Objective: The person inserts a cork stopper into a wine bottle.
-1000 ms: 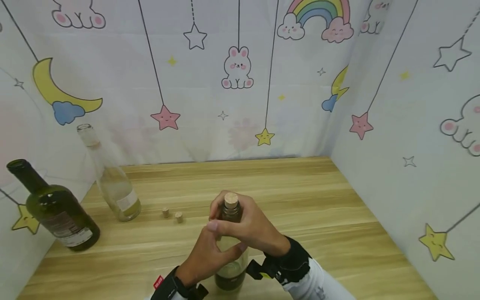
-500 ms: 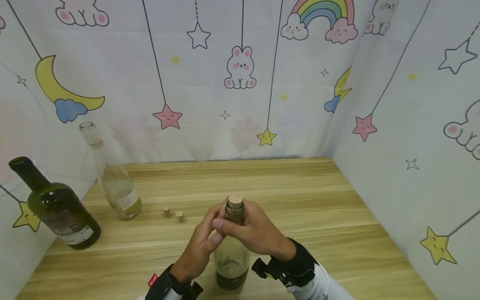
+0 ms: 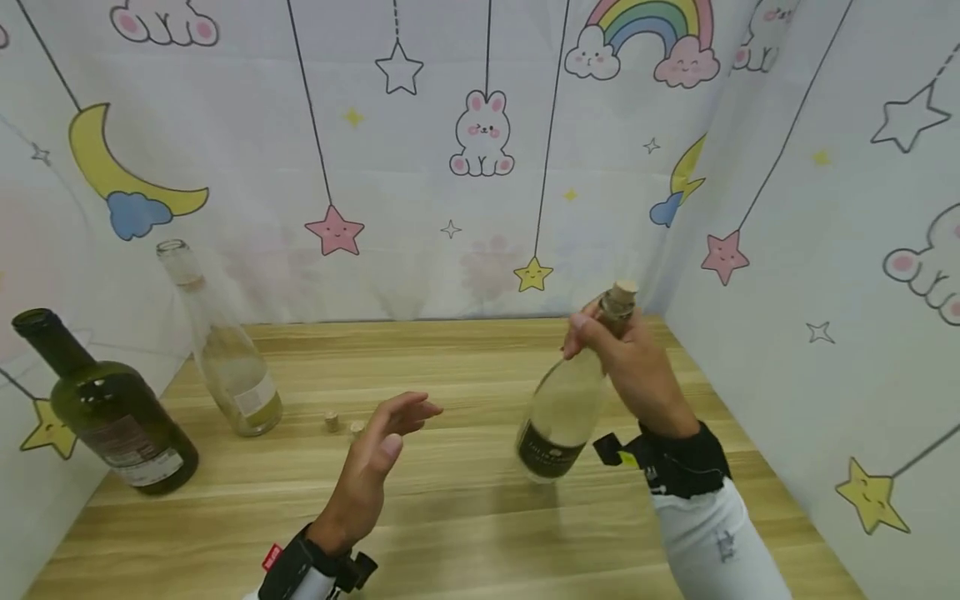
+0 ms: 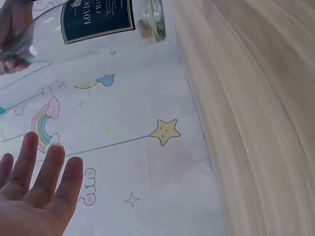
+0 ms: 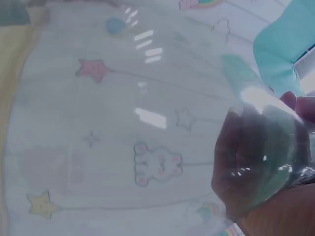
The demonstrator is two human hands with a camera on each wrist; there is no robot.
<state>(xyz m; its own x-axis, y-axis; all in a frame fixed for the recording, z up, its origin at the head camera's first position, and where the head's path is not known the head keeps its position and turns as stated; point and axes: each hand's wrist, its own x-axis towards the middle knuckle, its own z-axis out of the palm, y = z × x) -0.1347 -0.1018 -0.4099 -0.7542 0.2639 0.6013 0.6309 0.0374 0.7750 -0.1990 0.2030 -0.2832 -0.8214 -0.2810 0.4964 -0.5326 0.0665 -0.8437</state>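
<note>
A clear glass bottle (image 3: 558,417) with a dark label hangs tilted over the right part of the table, its base above a faint shadow. My right hand (image 3: 648,375) grips it by the neck, just under a cork (image 3: 624,290) that stands out of the mouth. In the right wrist view the bottle's glass (image 5: 142,108) fills most of the picture and the fingers show through it. My left hand (image 3: 367,467) is apart from the bottle, fingers extended over the table; the left wrist view shows this hand (image 4: 39,196) holding nothing.
Two small corks (image 3: 332,422) lie left of centre, one partly behind the left hand. A green bottle (image 3: 123,425) and a tall clear bottle (image 3: 236,375) stand at the left. Printed cloth walls (image 3: 420,283) border the wooden table (image 3: 450,350).
My right hand has lifted the corked bottle and carried it right and toward the back, tilting it. My left hand has let go of it and drawn back to the left.
</note>
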